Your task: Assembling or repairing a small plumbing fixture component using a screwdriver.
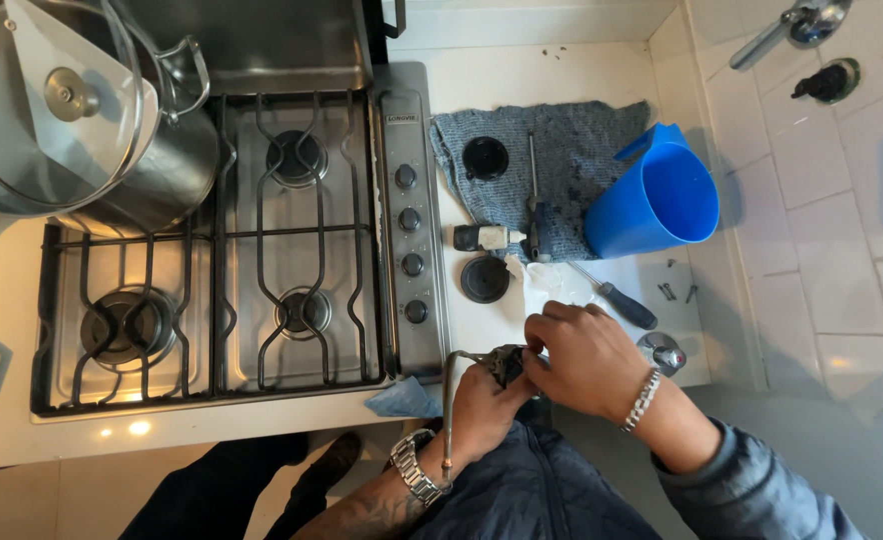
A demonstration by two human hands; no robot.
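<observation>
Both hands, left hand [487, 400] and right hand [582, 355], grip a dark fitting [507, 362], its metal tube [448, 400] pointing toward the person.

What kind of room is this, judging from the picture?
Most likely a home kitchen. A four-burner gas stove is set into a white counter, a steel pot with a glass lid stands on it, and the wall beside is white tile with a tap.

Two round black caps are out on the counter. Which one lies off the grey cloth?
The lower black cap, resting on the bare white counter beside the stove knobs. The other cap sits on the grey cloth, farther from both hands.
</observation>
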